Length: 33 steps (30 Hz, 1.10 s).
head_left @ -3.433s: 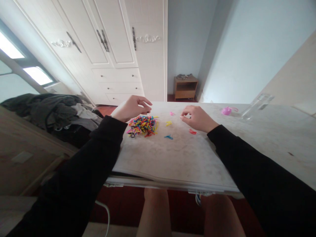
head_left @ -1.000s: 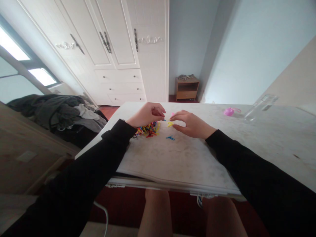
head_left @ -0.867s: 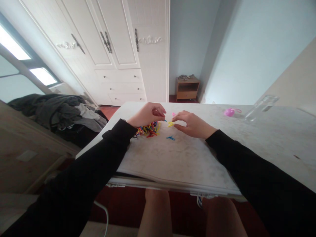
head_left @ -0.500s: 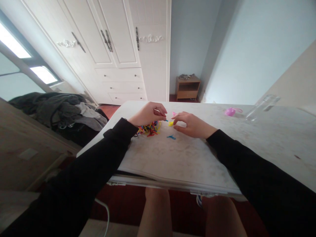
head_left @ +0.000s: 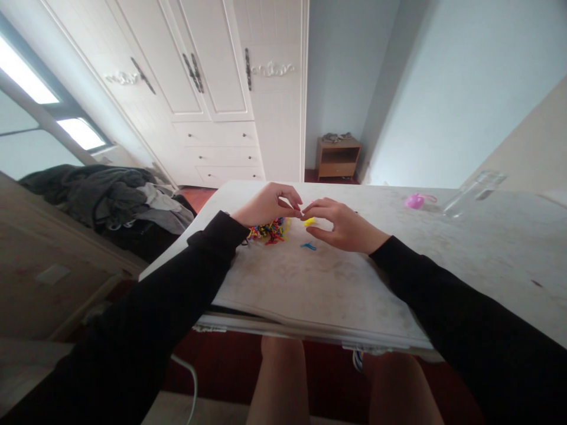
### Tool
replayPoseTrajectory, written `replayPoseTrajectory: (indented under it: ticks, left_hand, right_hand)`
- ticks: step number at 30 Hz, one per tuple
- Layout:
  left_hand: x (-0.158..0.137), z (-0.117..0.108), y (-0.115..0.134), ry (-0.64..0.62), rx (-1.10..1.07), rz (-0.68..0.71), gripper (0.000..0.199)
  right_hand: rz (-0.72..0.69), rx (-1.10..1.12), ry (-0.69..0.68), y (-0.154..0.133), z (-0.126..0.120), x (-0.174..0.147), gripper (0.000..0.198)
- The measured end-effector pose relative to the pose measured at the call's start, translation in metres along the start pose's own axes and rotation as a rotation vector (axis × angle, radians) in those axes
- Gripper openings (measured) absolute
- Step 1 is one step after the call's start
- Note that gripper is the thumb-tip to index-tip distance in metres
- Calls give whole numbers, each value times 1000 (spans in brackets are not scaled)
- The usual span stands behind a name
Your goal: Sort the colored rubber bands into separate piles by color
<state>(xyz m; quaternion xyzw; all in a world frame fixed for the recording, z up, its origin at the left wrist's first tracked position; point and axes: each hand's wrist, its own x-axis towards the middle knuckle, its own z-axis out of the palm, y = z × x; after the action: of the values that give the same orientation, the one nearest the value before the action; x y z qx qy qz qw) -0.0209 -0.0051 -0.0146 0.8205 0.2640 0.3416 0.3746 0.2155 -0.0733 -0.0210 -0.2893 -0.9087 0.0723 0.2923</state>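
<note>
My left hand (head_left: 271, 204) is closed in a pinch just above a pile of thin colourful bands (head_left: 271, 231), which look like small elastic hair ties. The small blue band it pinches is mostly hidden at the fingertips. My right hand (head_left: 340, 226) meets those fingertips with its index finger, while its thumb stays apart below. Beneath the right fingers lies a bunch of yellow bands (head_left: 309, 222). A few blue bands (head_left: 309, 245) rest on the white table (head_left: 283, 283), nearer to me. Something pink shows only slightly behind the right hand.
On the right of the table stand a pink object with a loop (head_left: 415, 201) and a tilted clear glass bottle (head_left: 472, 195). Dark clothes (head_left: 106, 200) are heaped beyond the left edge. A white wardrobe (head_left: 212, 77) and a small wooden cabinet (head_left: 339, 158) stand behind.
My right hand has moved left and slightly up, so its index finger now meets the left fingertips. The blue band in the left pinch has become mostly hidden.
</note>
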Motion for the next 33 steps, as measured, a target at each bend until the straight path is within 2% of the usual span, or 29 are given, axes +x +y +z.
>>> replayPoseTrajectory:
  ticks: [29, 33]
  left_hand:
    - [-2, 3, 6, -43, 64, -27, 24]
    - [-3, -1, 8, -50, 6, -71, 21]
  right_hand:
    - [14, 4, -16, -5, 2, 1, 21]
    - [16, 10, 12, -8, -1, 1, 21]
